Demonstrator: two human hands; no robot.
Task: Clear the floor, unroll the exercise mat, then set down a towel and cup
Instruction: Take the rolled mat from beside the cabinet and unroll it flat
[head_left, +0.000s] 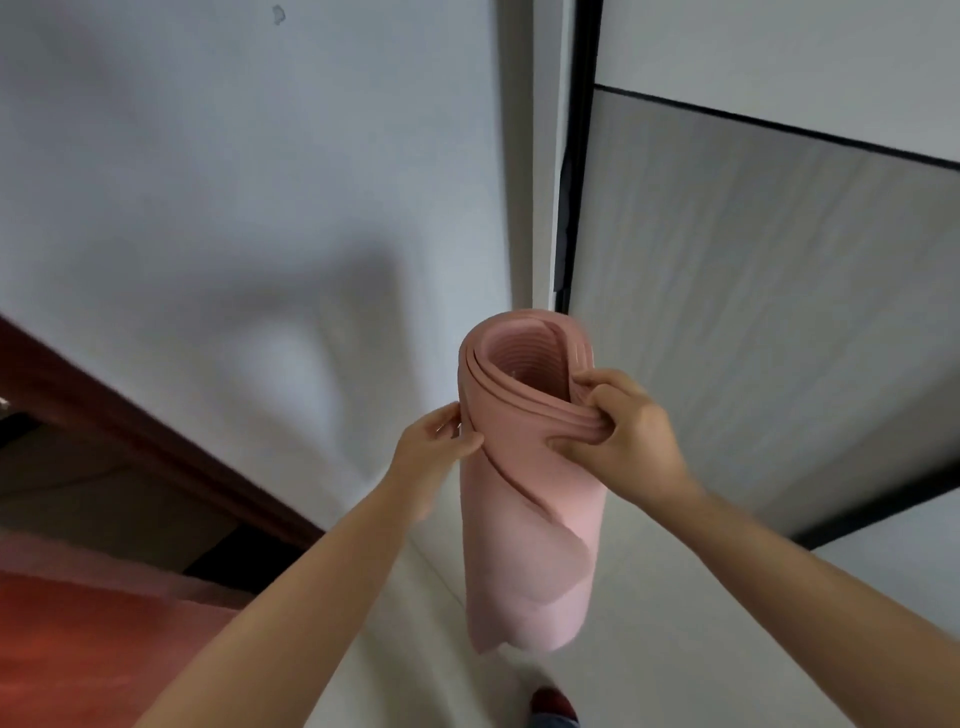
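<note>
Head view: rolled pink exercise mat (524, 499) held upright above the pale floor (675, 623).
The right hand (623, 436) pinched the layered top rim, fingers inside the roll; the left hand (434, 452) gripped its left side.

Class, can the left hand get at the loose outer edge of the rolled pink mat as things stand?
Probably yes: the left hand already grips the mat near its top, and the loose flap runs down the bare near side, with nothing covering it.
</note>
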